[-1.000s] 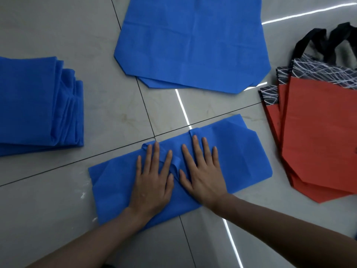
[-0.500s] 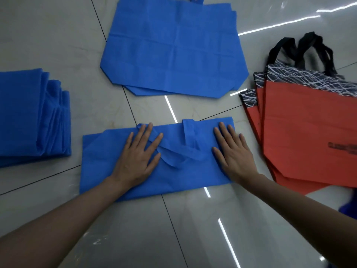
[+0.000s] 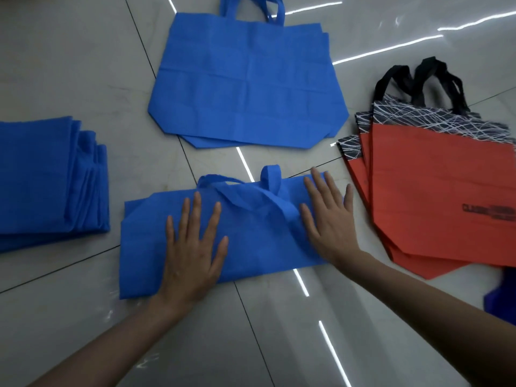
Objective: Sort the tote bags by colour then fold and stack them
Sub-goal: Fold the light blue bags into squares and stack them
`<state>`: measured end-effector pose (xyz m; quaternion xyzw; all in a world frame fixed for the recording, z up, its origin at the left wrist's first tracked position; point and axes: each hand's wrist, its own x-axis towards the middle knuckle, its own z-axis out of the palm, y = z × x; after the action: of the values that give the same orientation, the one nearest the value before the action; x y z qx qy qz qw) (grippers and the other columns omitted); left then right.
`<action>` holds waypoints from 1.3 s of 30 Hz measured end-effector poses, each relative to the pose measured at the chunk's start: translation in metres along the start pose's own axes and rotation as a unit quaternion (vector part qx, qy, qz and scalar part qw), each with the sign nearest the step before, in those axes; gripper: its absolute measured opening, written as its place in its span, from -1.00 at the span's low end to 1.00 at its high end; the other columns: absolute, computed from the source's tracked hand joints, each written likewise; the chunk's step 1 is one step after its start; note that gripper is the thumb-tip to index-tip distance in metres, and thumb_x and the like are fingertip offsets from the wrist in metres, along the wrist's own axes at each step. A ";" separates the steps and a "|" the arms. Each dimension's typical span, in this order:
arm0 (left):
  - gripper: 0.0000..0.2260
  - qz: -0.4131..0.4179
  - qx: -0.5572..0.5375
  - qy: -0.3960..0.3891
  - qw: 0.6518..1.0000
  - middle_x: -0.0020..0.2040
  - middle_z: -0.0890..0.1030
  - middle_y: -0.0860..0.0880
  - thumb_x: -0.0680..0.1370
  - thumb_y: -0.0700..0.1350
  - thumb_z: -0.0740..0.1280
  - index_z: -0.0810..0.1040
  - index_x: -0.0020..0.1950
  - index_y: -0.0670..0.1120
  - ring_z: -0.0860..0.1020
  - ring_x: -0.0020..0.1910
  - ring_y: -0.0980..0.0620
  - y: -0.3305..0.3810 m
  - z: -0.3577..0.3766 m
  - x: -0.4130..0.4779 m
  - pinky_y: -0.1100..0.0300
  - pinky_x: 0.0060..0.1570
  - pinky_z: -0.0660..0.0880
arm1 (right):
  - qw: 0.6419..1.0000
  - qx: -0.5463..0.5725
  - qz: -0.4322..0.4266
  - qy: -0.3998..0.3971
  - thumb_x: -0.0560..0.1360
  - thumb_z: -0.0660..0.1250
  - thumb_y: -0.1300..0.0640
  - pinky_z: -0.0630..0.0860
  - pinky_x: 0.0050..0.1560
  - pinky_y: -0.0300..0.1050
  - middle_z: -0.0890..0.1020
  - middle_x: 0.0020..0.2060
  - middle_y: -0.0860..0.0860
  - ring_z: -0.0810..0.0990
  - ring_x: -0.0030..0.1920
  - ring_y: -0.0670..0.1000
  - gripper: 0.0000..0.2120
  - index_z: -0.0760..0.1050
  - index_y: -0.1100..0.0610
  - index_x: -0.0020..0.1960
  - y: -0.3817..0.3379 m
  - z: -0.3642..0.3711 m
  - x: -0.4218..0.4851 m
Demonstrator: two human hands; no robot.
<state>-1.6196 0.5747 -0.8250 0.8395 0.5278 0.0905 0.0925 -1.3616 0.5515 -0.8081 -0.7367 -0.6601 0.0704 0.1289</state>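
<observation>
Fold step in hand: one blue tote pressed flat, mid-fold.
Left to right: folded blue stack [image 3: 42, 180]; left hand [image 3: 192, 247] and right hand [image 3: 329, 219], both flat, fingers spread, gripping nothing, on the half-folded blue bag [image 3: 259, 241] on the floor [image 3: 83, 65]; unfolded blue bags [image 3: 245, 88] beyond; red bags [image 3: 446, 177]. Next, probably: tuck the handles [image 3: 272, 180], fold across, move to the stack. Red bag print begins "CLA"; the rest is blurred.

The glossy grey tiled floor [image 3: 69, 65], crossed by dark grout lines [image 3: 167, 113], carries 4 lots of tote bags. Folded blue bags [image 3: 42, 180] are stacked at the left and flat blue bags [image 3: 245, 88] lie at the far side. 1 part-folded blue bag [image 3: 259, 241] lies in the middle, and red bags [image 3: 441, 191] fan out at the right.
</observation>
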 end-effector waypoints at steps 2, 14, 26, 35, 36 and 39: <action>-0.46 -0.023 0.014 -0.033 0.999 0.54 0.04 -0.18 0.60 0.19 -0.13 0.10 0.52 -0.02 -0.01 0.51 -0.15 -0.006 0.006 -0.015 -0.20 0.40 -0.07 | 0.998 -0.004 -0.064 0.016 0.61 -0.14 -0.15 -0.10 0.44 0.21 0.18 0.50 0.07 0.06 0.50 0.13 -0.47 0.20 0.10 0.46 -0.028 0.002 -0.010; -0.44 -0.135 -0.008 -0.067 0.988 0.54 0.08 0.00 0.55 0.21 -0.04 0.15 0.51 0.04 -0.02 0.51 0.01 -0.053 0.012 -0.034 -0.28 0.38 -0.06 | 0.979 -0.104 -0.079 -0.154 0.56 -0.17 -0.31 -0.02 0.36 0.31 0.20 0.50 0.10 0.08 0.48 0.20 -0.37 0.16 0.00 0.49 -0.056 0.060 -0.034; -0.24 -0.158 -0.023 -0.136 0.978 0.55 -0.18 -0.06 0.43 0.39 0.20 0.06 0.53 0.10 -0.24 0.51 -0.09 -0.070 -0.018 0.000 -0.14 0.43 -0.20 | 0.983 0.173 -0.001 0.063 0.43 0.17 -0.35 0.26 0.33 0.28 0.20 0.46 0.16 0.24 0.36 0.08 -0.26 0.25 0.18 0.38 -0.070 0.000 0.005; -0.41 -0.140 -0.046 -0.123 0.981 0.36 0.29 -0.09 0.46 0.20 0.33 0.31 0.41 -0.01 0.29 0.34 -0.10 -0.082 -0.033 0.046 -0.03 0.38 0.09 | 0.993 0.018 0.018 -0.112 0.50 0.31 -0.13 -0.07 0.49 0.10 -0.05 0.53 0.17 -0.04 0.52 0.16 -0.12 -0.17 0.15 0.55 -0.097 -0.004 0.099; -0.46 -0.145 -0.058 -0.113 0.981 0.34 0.31 -0.09 0.47 0.17 0.34 0.35 0.38 -0.02 0.31 0.31 -0.10 -0.082 -0.033 0.048 -0.01 0.36 0.12 | 0.992 0.048 0.053 -0.101 0.49 0.34 -0.09 -0.04 0.49 0.07 -0.06 0.53 0.19 -0.04 0.52 0.16 -0.11 -0.17 0.17 0.54 -0.097 0.001 0.103; -0.53 -0.163 -0.094 -0.076 0.979 0.29 0.36 -0.10 0.49 0.12 0.35 0.41 0.32 -0.06 0.35 0.26 -0.11 -0.079 -0.030 0.050 0.04 0.31 0.18 | 0.970 0.144 0.177 -0.087 0.47 0.40 0.01 0.11 0.45 0.02 0.06 0.50 0.22 0.09 0.49 0.19 -0.13 -0.10 0.19 0.53 -0.093 0.010 0.118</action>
<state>-1.6747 0.6556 -0.8131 0.7340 0.6382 0.0594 0.2245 -1.4388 0.6782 -0.7837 -0.8065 -0.5109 0.2501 0.1612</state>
